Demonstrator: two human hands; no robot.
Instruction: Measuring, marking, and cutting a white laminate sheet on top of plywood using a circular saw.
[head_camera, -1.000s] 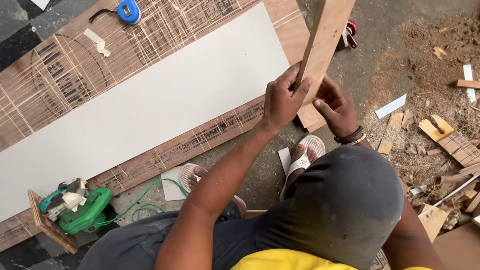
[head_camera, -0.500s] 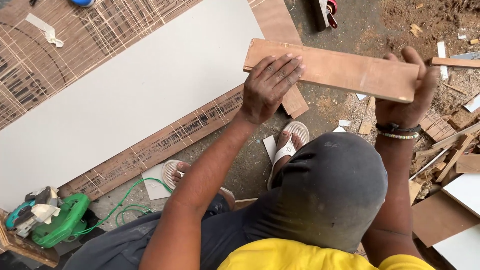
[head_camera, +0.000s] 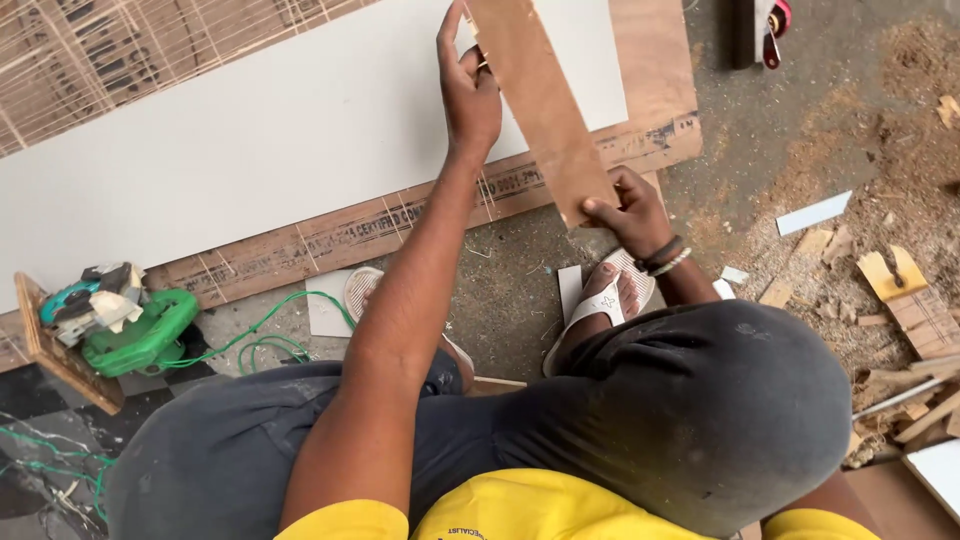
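Head view, item one: narrow brown rectangular wooden board (head_camera: 545, 105), held tilted in the air above the floor, its upper end running out of the top of the picture. Left hand (head_camera: 470, 85) has its grip closed on the board's upper left edge, fingers wrapped round it. Right hand (head_camera: 625, 210) pinches the board's lower corner, wrist wearing dark bands. Behind the board lies a large white flat panel (head_camera: 250, 140), resting on a wider brown plywood sheet (head_camera: 420, 215) with printed edges. Below the board, a foot in a white sandal (head_camera: 600, 300) stands on the concrete floor (head_camera: 720, 160). Far left of the board sits a green power saw (head_camera: 130, 325) with a green cable (head_camera: 260, 335). Right of the board, wood offcuts (head_camera: 900, 290) and sawdust cover the floor.
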